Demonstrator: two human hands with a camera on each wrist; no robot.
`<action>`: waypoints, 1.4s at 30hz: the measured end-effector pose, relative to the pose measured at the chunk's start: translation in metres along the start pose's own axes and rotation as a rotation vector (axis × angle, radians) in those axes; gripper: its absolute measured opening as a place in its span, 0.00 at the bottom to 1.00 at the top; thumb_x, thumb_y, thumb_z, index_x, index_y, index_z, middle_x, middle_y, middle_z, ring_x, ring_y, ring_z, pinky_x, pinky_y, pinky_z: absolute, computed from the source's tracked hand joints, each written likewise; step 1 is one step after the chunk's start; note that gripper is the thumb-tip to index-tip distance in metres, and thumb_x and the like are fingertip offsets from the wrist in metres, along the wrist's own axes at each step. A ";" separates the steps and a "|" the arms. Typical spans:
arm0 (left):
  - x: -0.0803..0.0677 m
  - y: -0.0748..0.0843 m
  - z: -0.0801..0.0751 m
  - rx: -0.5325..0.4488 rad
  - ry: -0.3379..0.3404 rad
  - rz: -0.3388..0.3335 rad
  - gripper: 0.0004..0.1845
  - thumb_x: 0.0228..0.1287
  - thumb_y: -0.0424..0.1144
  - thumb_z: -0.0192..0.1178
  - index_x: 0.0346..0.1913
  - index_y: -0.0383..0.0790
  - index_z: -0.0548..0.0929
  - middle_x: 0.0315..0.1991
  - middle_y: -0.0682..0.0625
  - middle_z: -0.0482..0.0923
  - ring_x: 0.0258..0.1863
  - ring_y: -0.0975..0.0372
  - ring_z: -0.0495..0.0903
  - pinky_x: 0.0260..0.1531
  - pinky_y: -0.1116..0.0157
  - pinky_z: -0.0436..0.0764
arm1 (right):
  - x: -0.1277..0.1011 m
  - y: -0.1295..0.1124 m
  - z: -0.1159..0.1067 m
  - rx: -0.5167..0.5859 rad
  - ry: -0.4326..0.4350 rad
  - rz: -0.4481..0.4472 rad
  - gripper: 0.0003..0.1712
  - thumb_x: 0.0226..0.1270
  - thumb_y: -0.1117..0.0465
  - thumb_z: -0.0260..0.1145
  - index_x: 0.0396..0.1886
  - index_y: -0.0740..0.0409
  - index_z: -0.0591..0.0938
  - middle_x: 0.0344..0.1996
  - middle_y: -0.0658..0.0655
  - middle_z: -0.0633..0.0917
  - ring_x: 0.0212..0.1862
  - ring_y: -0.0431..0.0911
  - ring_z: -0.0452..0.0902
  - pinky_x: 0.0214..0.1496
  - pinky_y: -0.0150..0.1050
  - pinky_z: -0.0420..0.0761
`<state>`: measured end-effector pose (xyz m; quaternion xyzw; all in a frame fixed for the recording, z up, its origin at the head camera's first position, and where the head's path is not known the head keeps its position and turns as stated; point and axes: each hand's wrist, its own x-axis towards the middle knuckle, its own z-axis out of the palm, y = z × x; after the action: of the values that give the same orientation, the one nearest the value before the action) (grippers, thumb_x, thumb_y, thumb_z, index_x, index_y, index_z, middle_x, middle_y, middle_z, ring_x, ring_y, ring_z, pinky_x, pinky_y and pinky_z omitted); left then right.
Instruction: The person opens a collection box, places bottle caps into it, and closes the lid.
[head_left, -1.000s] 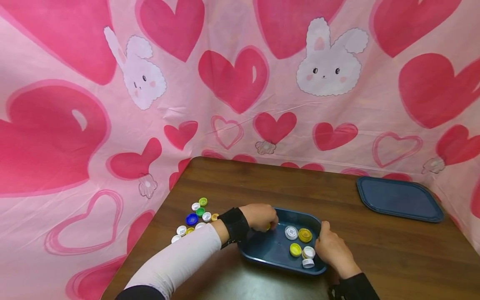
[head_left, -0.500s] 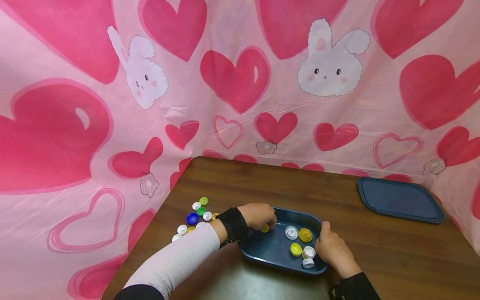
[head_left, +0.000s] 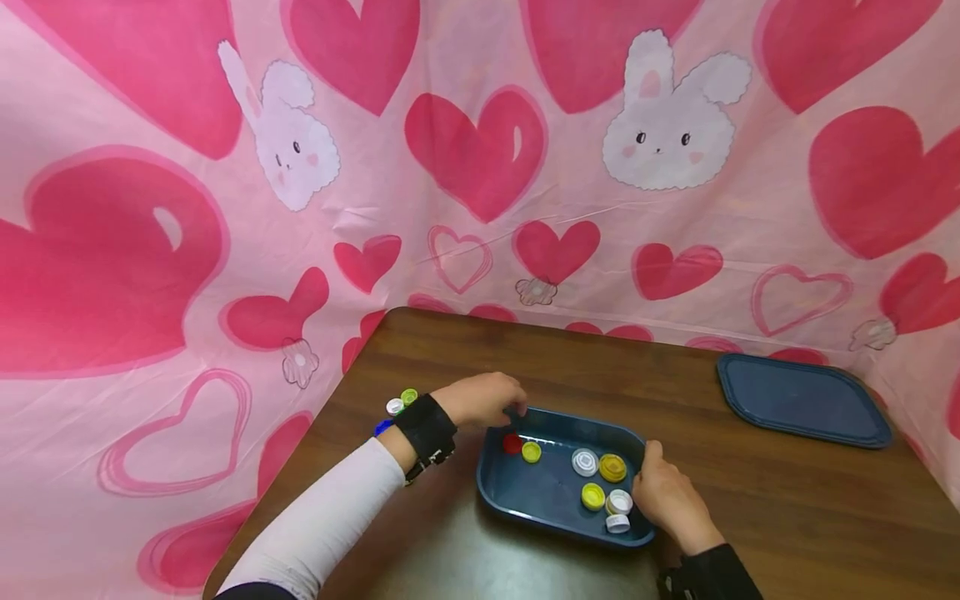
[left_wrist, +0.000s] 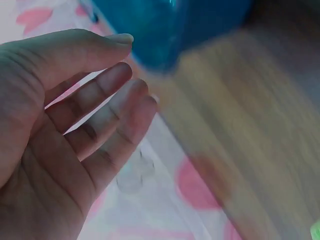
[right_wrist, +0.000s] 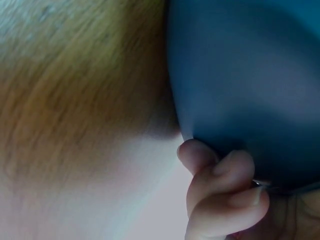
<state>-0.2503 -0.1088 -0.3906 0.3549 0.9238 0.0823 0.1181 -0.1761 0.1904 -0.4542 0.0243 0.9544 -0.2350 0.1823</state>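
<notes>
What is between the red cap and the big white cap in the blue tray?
In the head view, a yellow cap lies between the red cap and the white cap in the blue tray.

Staged recording booth, not lived-in room: pink heart-and-bunny cloth (head_left: pixel 480 167) screens wooden tabletop (head_left: pixel 570 367) on three sides, hides surroundings.

The head camera looked forward and down from above the person's arms, taking in the whole wooden table (head_left: pixel 600 375) and the pink curtain behind it. The left wrist camera sat close against the left hand (left_wrist: pixel 65 135), facing past its open palm toward the table edge, blurred. The right wrist camera pressed close beside the right hand (right_wrist: pixel 225 192). All three views shared the blue tray (head_left: pixel 555 500).
</notes>
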 end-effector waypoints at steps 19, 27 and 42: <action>-0.058 -0.097 0.001 -0.059 0.119 -0.293 0.21 0.61 0.36 0.71 0.57 0.37 0.84 0.52 0.44 0.82 0.54 0.52 0.80 0.58 0.55 0.80 | 0.000 0.002 -0.004 0.036 -0.030 0.024 0.27 0.72 0.65 0.55 0.62 0.74 0.55 0.32 0.68 0.78 0.27 0.53 0.75 0.27 0.43 0.76; -0.066 -0.115 0.015 -0.053 0.118 -0.397 0.30 0.59 0.39 0.71 0.65 0.37 0.78 0.63 0.38 0.75 0.64 0.44 0.73 0.64 0.47 0.75 | 0.000 0.001 -0.003 0.043 -0.032 0.022 0.26 0.72 0.66 0.55 0.61 0.73 0.56 0.31 0.66 0.77 0.26 0.52 0.75 0.26 0.43 0.75; -0.066 -0.134 0.040 -0.068 0.077 -0.552 0.26 0.58 0.43 0.72 0.59 0.38 0.83 0.54 0.38 0.79 0.57 0.43 0.74 0.60 0.45 0.76 | 0.002 0.000 0.000 0.043 -0.031 0.026 0.24 0.72 0.66 0.55 0.59 0.72 0.57 0.32 0.68 0.77 0.27 0.53 0.75 0.27 0.43 0.77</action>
<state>-0.2766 -0.2489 -0.4495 0.0824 0.9860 0.0916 0.1127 -0.1784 0.1899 -0.4548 0.0371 0.9459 -0.2534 0.1995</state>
